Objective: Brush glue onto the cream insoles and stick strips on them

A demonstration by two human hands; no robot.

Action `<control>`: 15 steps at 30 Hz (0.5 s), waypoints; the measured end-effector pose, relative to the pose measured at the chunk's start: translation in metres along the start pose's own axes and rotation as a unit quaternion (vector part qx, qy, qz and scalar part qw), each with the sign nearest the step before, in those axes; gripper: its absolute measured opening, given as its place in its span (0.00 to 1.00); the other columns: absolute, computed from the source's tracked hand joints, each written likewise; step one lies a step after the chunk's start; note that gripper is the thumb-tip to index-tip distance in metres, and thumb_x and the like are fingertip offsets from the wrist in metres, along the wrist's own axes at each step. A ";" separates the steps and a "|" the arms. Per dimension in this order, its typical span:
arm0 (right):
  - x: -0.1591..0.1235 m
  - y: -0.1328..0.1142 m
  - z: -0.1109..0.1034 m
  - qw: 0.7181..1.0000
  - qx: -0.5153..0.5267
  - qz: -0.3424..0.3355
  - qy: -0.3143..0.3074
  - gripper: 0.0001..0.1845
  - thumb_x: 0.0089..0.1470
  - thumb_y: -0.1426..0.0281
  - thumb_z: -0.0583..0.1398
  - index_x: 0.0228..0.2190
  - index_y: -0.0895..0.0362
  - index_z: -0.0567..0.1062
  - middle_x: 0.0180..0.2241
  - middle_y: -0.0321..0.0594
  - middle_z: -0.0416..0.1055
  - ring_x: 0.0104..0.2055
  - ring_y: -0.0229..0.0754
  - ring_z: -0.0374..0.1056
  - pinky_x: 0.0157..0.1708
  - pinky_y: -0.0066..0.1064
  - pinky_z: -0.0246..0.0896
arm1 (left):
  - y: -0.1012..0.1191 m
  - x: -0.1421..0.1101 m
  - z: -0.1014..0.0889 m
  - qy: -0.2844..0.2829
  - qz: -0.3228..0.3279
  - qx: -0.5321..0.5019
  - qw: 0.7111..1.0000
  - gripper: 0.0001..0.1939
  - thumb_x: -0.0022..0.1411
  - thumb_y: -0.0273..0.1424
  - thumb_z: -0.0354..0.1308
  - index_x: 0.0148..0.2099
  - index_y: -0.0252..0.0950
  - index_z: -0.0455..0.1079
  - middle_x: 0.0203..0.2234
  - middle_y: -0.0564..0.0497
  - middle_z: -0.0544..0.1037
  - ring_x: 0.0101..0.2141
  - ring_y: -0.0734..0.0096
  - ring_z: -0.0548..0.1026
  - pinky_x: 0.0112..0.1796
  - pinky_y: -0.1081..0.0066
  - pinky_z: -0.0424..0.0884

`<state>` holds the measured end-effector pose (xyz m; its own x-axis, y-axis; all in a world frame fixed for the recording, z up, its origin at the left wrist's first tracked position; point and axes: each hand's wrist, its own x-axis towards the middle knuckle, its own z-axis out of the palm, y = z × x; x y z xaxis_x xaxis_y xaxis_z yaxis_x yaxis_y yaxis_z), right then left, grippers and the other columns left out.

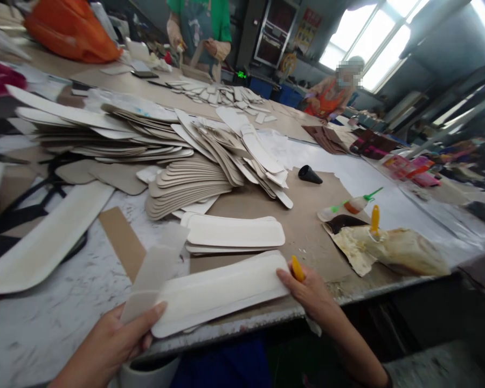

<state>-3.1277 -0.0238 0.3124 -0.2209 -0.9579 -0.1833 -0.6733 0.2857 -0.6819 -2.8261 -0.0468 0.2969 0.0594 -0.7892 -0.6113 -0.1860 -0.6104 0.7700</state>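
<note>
My left hand grips the near end of a long white padded insole piece and a translucent strip that sticks up from it. My right hand pinches the far end of the same piece, with a yellow-handled tool tucked between its fingers. The piece lies flat at the table's front edge. Just behind it sits a small stack of like white pieces.
A big heap of beige and white insole cut-outs fills the table middle. Glue bottles, a yellow brush on a glue-stained sheet and a black cone lie at right. Other people work at the far end.
</note>
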 end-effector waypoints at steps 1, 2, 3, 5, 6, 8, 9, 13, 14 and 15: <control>-0.001 -0.002 -0.001 0.999 0.036 0.021 -0.020 0.20 0.50 0.52 0.54 0.24 0.57 0.69 0.21 0.34 0.65 0.25 0.39 0.61 0.26 0.28 0.57 | 0.000 -0.002 -0.001 0.000 0.006 -0.013 1.000 0.25 0.34 0.54 0.61 0.18 0.37 0.62 0.09 0.57 0.62 0.16 0.76 0.56 0.21 0.75 0.51; -0.001 -0.004 -0.001 0.997 0.060 0.040 -0.036 0.21 0.48 0.51 0.56 0.25 0.58 0.70 0.22 0.35 0.66 0.25 0.39 0.61 0.26 0.28 0.57 | 0.000 -0.004 -0.002 0.001 0.010 -0.024 1.000 0.25 0.35 0.54 0.61 0.19 0.37 0.62 0.10 0.57 0.62 0.16 0.76 0.57 0.21 0.75 0.51; -0.002 -0.005 -0.001 0.995 0.077 0.053 -0.047 0.22 0.47 0.50 0.57 0.27 0.58 0.71 0.22 0.35 0.66 0.25 0.40 0.61 0.26 0.29 0.57 | -0.001 -0.006 -0.003 0.001 0.013 -0.034 0.999 0.24 0.36 0.53 0.61 0.20 0.37 0.62 0.10 0.57 0.62 0.16 0.75 0.57 0.21 0.75 0.51; -0.004 -0.007 0.000 0.993 0.089 0.052 -0.055 0.23 0.47 0.49 0.57 0.27 0.58 0.72 0.23 0.37 0.68 0.26 0.41 0.62 0.25 0.30 0.58 | -0.003 -0.008 -0.005 -0.006 0.010 -0.039 0.999 0.25 0.38 0.54 0.61 0.21 0.37 0.61 0.12 0.58 0.61 0.17 0.76 0.57 0.22 0.75 0.50; -0.005 -0.008 0.001 0.994 0.086 0.041 -0.051 0.23 0.47 0.49 0.56 0.27 0.58 0.72 0.23 0.38 0.68 0.26 0.42 0.62 0.25 0.30 0.58 | -0.005 -0.008 -0.006 -0.011 0.010 -0.040 0.999 0.26 0.39 0.55 0.61 0.21 0.36 0.61 0.13 0.58 0.61 0.18 0.76 0.57 0.22 0.75 0.50; -0.007 -0.010 0.004 0.998 0.063 0.011 -0.027 0.22 0.49 0.49 0.55 0.24 0.57 0.70 0.23 0.38 0.68 0.26 0.42 0.62 0.25 0.30 0.58 | -0.010 -0.008 -0.009 -0.020 0.012 -0.041 0.999 0.27 0.39 0.56 0.61 0.21 0.36 0.60 0.14 0.59 0.60 0.19 0.76 0.57 0.23 0.76 0.51; -0.009 -0.011 0.006 0.999 0.047 -0.001 -0.012 0.21 0.49 0.50 0.55 0.23 0.56 0.69 0.22 0.38 0.67 0.26 0.42 0.61 0.25 0.30 0.57 | -0.012 -0.007 -0.010 -0.022 0.016 -0.039 0.999 0.27 0.39 0.56 0.61 0.22 0.36 0.60 0.14 0.59 0.60 0.19 0.75 0.58 0.24 0.75 0.52; -0.012 -0.013 0.009 1.000 0.006 -0.014 0.022 0.21 0.51 0.50 0.53 0.21 0.55 0.65 0.20 0.35 0.63 0.24 0.40 0.58 0.25 0.31 0.56 | -0.021 -0.003 -0.013 -0.019 0.028 -0.018 0.999 0.28 0.40 0.57 0.60 0.21 0.36 0.61 0.14 0.59 0.60 0.20 0.74 0.59 0.25 0.74 0.54; -0.013 -0.013 0.009 1.000 0.012 -0.012 0.019 0.21 0.51 0.51 0.53 0.21 0.55 0.65 0.20 0.35 0.62 0.24 0.40 0.58 0.25 0.31 0.55 | -0.023 -0.003 -0.013 -0.019 0.029 -0.017 0.999 0.28 0.40 0.57 0.60 0.20 0.36 0.60 0.13 0.59 0.60 0.20 0.75 0.59 0.25 0.74 0.54; -0.013 -0.012 0.009 0.999 0.029 -0.009 0.010 0.21 0.51 0.51 0.53 0.21 0.55 0.66 0.21 0.35 0.62 0.24 0.39 0.57 0.25 0.31 0.55 | -0.024 -0.002 -0.014 -0.023 0.023 -0.023 0.999 0.28 0.40 0.57 0.61 0.20 0.36 0.60 0.13 0.58 0.60 0.19 0.75 0.59 0.25 0.75 0.54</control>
<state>-3.1101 -0.0146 0.3168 -0.2237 -0.9620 -0.1564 -0.6347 0.2656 -0.7257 -2.8082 -0.0313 0.2826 0.0056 -0.8132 -0.5819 -0.1415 -0.5767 0.8046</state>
